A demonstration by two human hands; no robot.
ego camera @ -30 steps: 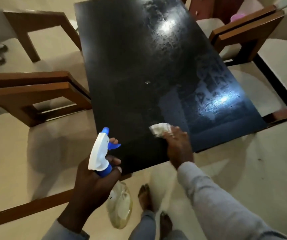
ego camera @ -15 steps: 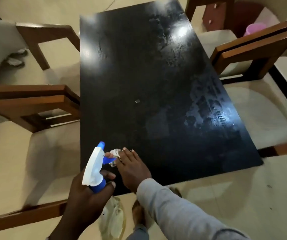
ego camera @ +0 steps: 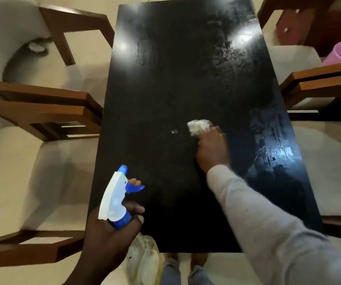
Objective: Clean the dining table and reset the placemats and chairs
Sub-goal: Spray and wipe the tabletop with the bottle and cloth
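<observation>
From the head view, I read this as the wiping stage of the clean. My right hand (ego camera: 211,150) is stretched out over the middle of the dark counter (ego camera: 165,89), palm down, pressing a crumpled pale cloth (ego camera: 198,126) flat against the top; the fingers are closed over the cloth's near end, so only its far end shows. The grey sleeve (ego camera: 268,223) runs long and nearly straight from the lower right, so I judge I am leaning in to reach. A small pale speck (ego camera: 174,131) lies just beside the cloth on its left, probably what the wipe is aimed at.

My left hand (ego camera: 108,233) is held back over the near left corner, fingers clenched round the neck of the spray bottle (ego camera: 116,200), one fingertip resting by the blue trigger, nozzle pointing up the counter. I take it I hold it there to keep it ready and out of the cloth's way.

Wet streaks glint along the right side and far end. Wooden chairs (ego camera: 48,108) stand pulled out on both sides; no placemats are visible.
</observation>
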